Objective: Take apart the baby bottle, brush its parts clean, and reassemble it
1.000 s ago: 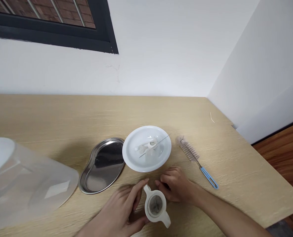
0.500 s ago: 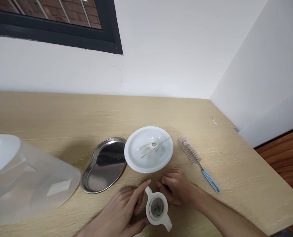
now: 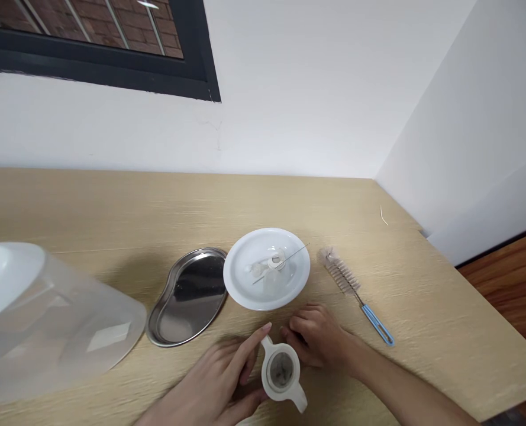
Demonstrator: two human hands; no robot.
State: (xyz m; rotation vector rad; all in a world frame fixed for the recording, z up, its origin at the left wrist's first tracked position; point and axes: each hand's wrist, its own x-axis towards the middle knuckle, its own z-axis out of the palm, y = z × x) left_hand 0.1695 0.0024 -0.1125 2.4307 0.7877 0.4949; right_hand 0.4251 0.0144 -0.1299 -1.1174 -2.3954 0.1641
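Observation:
A small white strainer-like part (image 3: 281, 374) with a mesh centre and two tabs sits near the table's front edge. My left hand (image 3: 220, 378) curls round its left side, index finger on the top tab and thumb below. My right hand (image 3: 316, 340) rests with curled fingers against its upper right edge. Just beyond them stands a white plate (image 3: 245, 284) carrying small clear and white parts and a thin needle-like wire.
A steel kidney-shaped tray (image 3: 187, 297) lies left of the plate. A bottle brush with a blue handle (image 3: 355, 294) lies to the right. A large translucent plastic container (image 3: 45, 322) lies on its side at far left. The table's right edge drops off near the wall corner.
Both hands and the strainer part have stayed almost still; only the camera view shifted slightly.

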